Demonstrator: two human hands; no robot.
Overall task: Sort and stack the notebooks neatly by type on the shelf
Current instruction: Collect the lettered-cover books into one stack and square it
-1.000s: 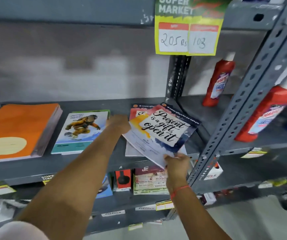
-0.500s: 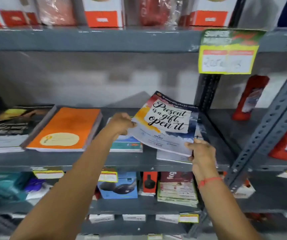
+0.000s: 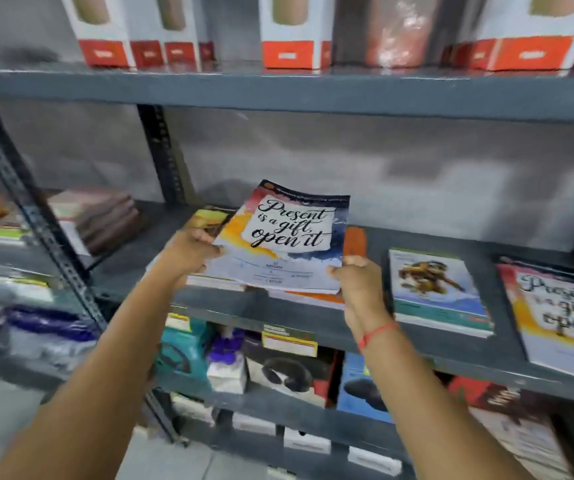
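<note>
Reaching forward with both arms, we are gripping a notebook [image 3: 287, 242] whose cover reads "Present is a gift, open it": our left hand [image 3: 188, 251] is pinching its left edge, thumb on the cover, and our right hand [image 3: 356, 282] is clasping its lower right corner, a red thread [image 3: 377, 332] circling that wrist. We are holding the notebook above the front part of the grey shelf [image 3: 313, 327], tilted so the cover is facing us, its long axis running away from us with the title end pointing toward the back wall. Under it an orange notebook [image 3: 353, 242] is lying flat, and a dark-covered stack [image 3: 209, 220] is showing beside our left hand. Further right an astronaut notebook [image 3: 434, 289] is resting on the shelf, and past it a second "Present is a gift" stack [image 3: 562, 313]. Compared with half a second ago, we are carrying the notebook further left: it was over the right-hand pile then, and now it is hovering above the orange one.
</note>
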